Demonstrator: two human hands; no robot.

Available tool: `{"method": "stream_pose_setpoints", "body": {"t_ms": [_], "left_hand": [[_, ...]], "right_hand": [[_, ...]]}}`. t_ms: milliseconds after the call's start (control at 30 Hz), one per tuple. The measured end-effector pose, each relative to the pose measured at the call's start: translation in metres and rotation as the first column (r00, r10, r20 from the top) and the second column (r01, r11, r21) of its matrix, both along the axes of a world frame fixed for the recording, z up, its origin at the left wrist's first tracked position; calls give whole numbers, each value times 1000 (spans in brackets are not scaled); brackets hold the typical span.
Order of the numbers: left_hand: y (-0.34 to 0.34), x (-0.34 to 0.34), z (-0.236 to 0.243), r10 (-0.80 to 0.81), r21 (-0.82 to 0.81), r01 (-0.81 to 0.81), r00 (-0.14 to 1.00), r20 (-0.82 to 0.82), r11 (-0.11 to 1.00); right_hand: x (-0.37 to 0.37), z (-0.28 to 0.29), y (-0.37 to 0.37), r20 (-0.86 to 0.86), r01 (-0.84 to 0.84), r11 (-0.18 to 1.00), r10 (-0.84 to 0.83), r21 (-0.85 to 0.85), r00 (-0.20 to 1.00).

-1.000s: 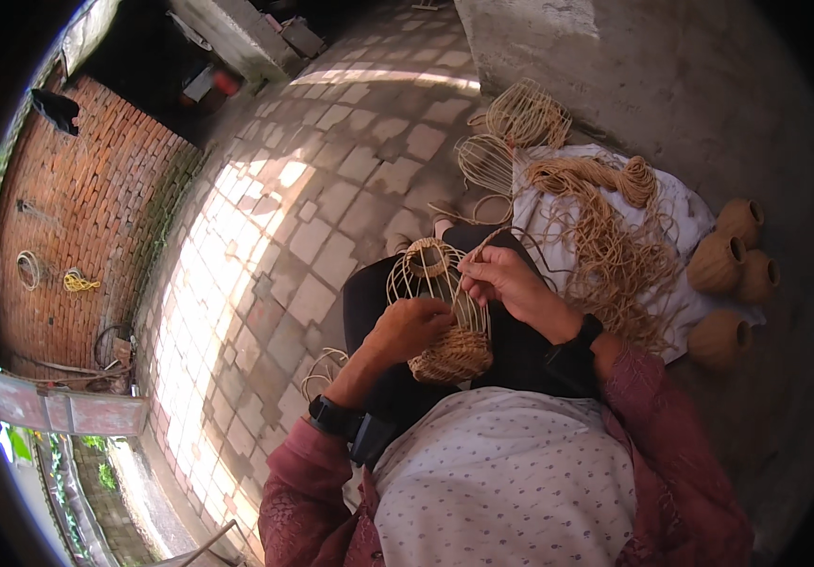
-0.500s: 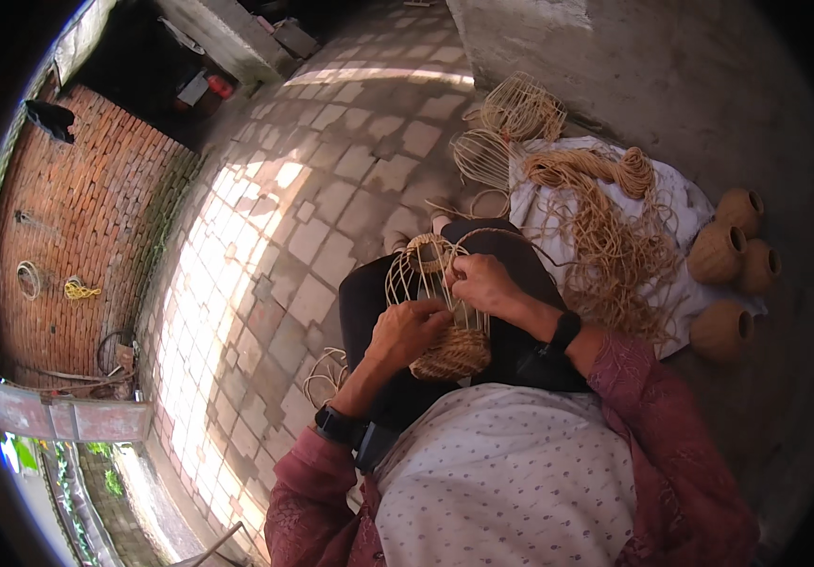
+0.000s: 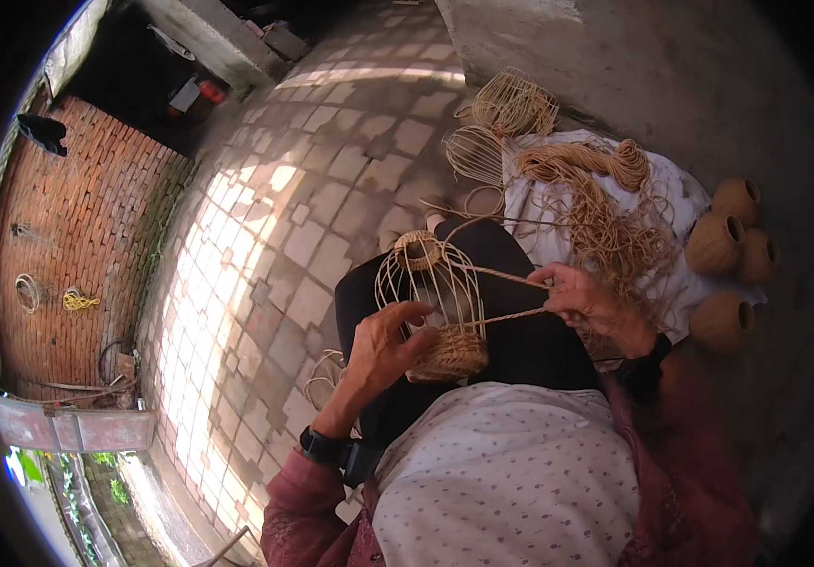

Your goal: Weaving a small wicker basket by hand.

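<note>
A small unfinished wicker basket (image 3: 449,352) rests on my lap between my thighs. Bare ribs rise from its woven lower band to a bound ring (image 3: 417,249) at the far end. My left hand (image 3: 378,352) is curled against the basket's left side, thumb and fingers at the ribs, steadying it. Out to the right, my right hand (image 3: 584,300) is closed around twisted straw cord (image 3: 511,316). One stretch runs taut from the woven band to that hand; another stretch (image 3: 501,276) slants from near the ring toward the same fingers.
A white cloth (image 3: 676,203) at right holds a tangled heap of straw cord (image 3: 605,222). Several round brown pots (image 3: 715,242) stand beside it. Rib frames (image 3: 513,102) lie beyond my knees on the paving (image 3: 317,184). A brick wall (image 3: 85,217) stands at left.
My right hand has moved from the basket's ribs out to the right, drawing the cord taut. My left fingers have lifted and spread somewhat at the basket's side.
</note>
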State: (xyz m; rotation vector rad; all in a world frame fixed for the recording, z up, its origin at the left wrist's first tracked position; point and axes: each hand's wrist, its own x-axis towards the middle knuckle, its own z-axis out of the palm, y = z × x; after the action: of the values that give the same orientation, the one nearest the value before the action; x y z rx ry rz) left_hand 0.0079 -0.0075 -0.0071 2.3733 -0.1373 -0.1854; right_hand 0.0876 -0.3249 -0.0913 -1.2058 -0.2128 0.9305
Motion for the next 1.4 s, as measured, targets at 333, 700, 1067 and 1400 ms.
{"method": "stream_pose_setpoints", "body": {"t_ms": [333, 700, 1067, 1400], "left_hand": [[-53, 32, -4, -537, 472, 398, 818, 205, 787], [-63, 76, -23, -352, 218, 337, 935, 35, 916], [22, 159, -27, 569, -627, -589, 778, -267, 510], [56, 143, -50, 626, -458, -689, 716, -309, 562]], "right_hand": [[-40, -117, -292, 282, 875, 423, -832, -234, 478], [12, -113, -322, 431, 936, 337, -862, 98, 265], [78, -239, -199, 88, 580, 651, -625, -490, 776], [95, -307, -90, 701, 736, -34, -339, -676, 627]]}}
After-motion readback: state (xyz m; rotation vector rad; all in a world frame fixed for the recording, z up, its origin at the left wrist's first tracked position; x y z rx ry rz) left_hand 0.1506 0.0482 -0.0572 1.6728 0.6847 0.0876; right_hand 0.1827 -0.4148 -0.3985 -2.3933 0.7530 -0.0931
